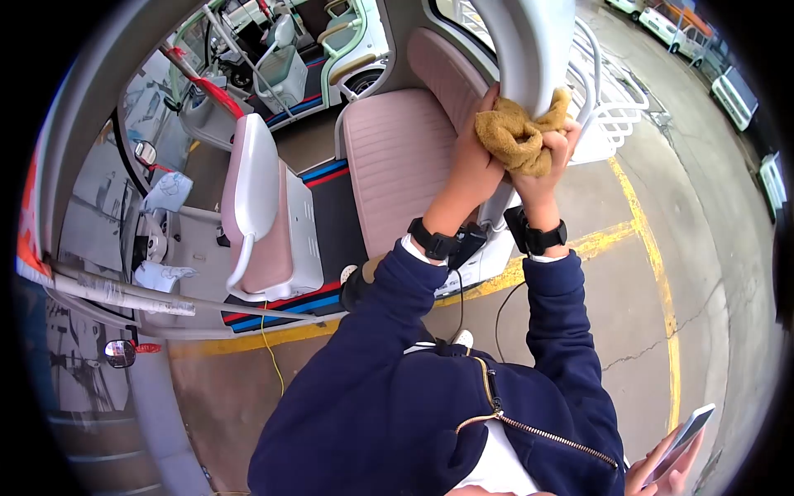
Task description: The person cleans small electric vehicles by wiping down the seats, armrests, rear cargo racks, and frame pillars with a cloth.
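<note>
A bunched brown cloth [511, 136] is pressed against the white corner pillar [538, 50] of a small open-sided vehicle. My left hand [474, 157] grips the cloth from its left side, with most of the fingers hidden behind the cloth and pillar. On the other side, my right hand [546, 161] has its fingers curled into the cloth's folds. Both wrists wear black straps with small boxes. Just left of my left hand is the pink padded rear bench seat [397, 149].
A front seat [265, 207] and striped floor mat [339, 223] lie left. A white rack [608, 116] projects behind the pillar. A yellow cable [271, 355] and dark cables hang near the ground. At lower right, another person's hand holds a phone [682, 442]. Parked vehicles stand farther off.
</note>
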`<state>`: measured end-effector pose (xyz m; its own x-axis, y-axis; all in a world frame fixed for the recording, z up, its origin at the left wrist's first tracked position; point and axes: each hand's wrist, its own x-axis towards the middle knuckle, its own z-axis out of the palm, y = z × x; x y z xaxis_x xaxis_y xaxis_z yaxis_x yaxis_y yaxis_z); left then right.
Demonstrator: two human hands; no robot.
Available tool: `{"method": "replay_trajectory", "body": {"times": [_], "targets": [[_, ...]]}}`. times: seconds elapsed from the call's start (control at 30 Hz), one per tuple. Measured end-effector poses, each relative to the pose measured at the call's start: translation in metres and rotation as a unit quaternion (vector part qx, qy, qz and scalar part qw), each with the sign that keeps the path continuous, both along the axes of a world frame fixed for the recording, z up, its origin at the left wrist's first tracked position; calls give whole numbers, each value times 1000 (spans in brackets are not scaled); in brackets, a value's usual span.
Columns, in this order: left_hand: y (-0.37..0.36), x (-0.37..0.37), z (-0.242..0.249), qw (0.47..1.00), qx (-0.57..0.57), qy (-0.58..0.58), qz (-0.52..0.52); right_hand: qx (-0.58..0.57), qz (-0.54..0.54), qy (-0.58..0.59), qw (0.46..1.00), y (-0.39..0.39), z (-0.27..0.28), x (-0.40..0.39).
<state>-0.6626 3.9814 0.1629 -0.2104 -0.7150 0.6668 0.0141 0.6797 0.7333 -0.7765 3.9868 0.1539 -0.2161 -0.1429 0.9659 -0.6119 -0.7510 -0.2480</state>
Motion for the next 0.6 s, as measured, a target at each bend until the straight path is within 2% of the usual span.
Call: {"method": "replay_trajectory", "body": {"times": [0.03,0.2,0.27,0.37,0.4,0.43,0.47,0.53,0.57,0.6], "targets": [[-1,1,-5,1000,-8,0,-3,8,-4,9,1000,1,-11,-1],[13,12,-69,989,133,-68,-18,60,1,-5,998,6,-92,-3],[10,16,-99,985,153,-75,-35,64,-4,-7,998,9,-118,-5],[16,29,-140,967,181,-175,-32,150,-28,25,988,25,-157,-7],[20,34,-146,928,260,-258,-65,207,-48,56,976,35,-176,-9],[24,37,-160,905,294,-297,-82,275,-58,69,957,49,-189,-8],[28,39,-173,878,324,-338,-99,286,-65,103,950,59,-206,-8],[50,50,-224,913,145,-380,-23,335,-87,178,921,79,-219,-4],[64,51,-240,913,141,-382,-25,381,-75,157,908,87,-218,-3],[78,49,-253,889,25,-455,49,426,-62,135,892,95,-215,-2]]}}
